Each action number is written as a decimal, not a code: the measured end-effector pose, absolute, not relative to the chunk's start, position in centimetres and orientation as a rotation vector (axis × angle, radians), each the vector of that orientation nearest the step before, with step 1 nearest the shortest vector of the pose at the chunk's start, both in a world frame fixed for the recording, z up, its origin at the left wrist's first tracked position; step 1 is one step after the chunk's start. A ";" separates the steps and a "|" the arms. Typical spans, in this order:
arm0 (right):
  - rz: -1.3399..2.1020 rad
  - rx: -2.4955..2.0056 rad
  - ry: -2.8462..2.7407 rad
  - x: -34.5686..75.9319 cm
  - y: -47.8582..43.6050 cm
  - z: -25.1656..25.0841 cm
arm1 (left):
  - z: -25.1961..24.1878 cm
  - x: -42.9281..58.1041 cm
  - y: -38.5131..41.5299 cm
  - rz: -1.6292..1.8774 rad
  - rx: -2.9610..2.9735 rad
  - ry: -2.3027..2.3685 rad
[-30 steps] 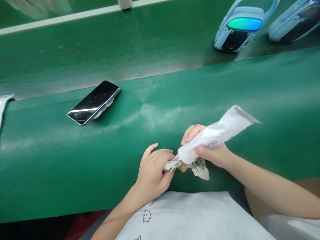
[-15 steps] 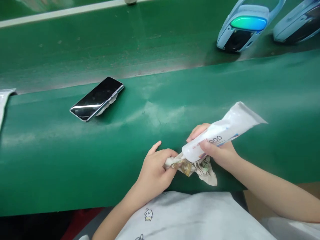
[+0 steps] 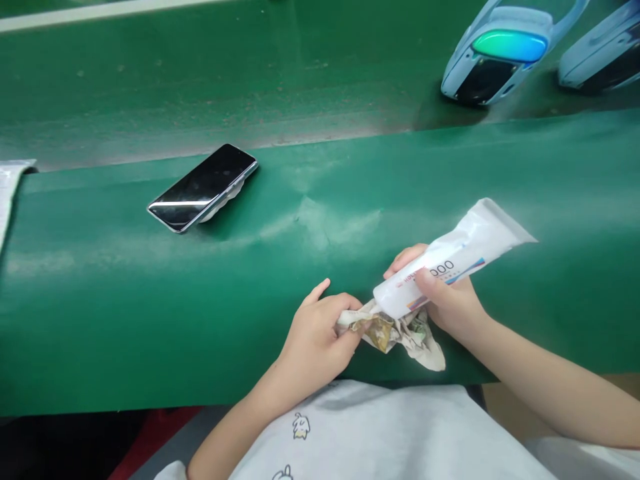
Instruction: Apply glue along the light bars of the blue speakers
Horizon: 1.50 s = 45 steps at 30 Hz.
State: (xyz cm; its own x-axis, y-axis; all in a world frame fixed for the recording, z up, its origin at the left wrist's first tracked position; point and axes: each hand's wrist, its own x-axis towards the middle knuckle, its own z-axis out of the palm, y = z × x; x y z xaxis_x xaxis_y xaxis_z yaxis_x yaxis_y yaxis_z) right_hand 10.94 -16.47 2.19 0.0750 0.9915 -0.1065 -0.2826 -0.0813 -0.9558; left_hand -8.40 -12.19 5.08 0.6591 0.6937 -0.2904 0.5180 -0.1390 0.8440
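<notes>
My right hand (image 3: 453, 300) is wrapped round a white squeeze tube (image 3: 445, 263) with printed lettering. The tube slants, its flat crimped end up to the right and its nozzle end down to the left. Pinched in my left hand (image 3: 323, 333) is a crumpled, stained cloth (image 3: 423, 343), whitish with brown and greenish patches. The cloth lies against the tube's nozzle end, and the tip itself is mostly hidden by it. One finger of my left hand sticks out away from the cloth.
A phone (image 3: 203, 187) lies screen up on the green work surface (image 3: 150, 320), propped on something pale. Beyond a seam, two light-blue handheld devices (image 3: 493, 63) stand at the upper right, one with a lit green-blue panel. A whitish sheet (image 3: 10, 193) shows at the left edge.
The view has shifted slightly, so most things sit a little further right. Both hands keep their hold on the tube and the cloth, with little other visible difference.
</notes>
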 end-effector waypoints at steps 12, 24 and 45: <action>0.975 -1.122 -0.364 14.4 -14.1 3.3 | 4.5 -8.9 -12.2 0.181 1.833 0.955; 1.095 -1.064 -0.199 14.8 -14.1 3.5 | 4.3 -8.8 -12.0 0.245 1.940 0.887; 1.301 -0.992 -0.628 12.6 -15.1 3.3 | 4.4 -8.7 -12.1 0.233 1.900 0.841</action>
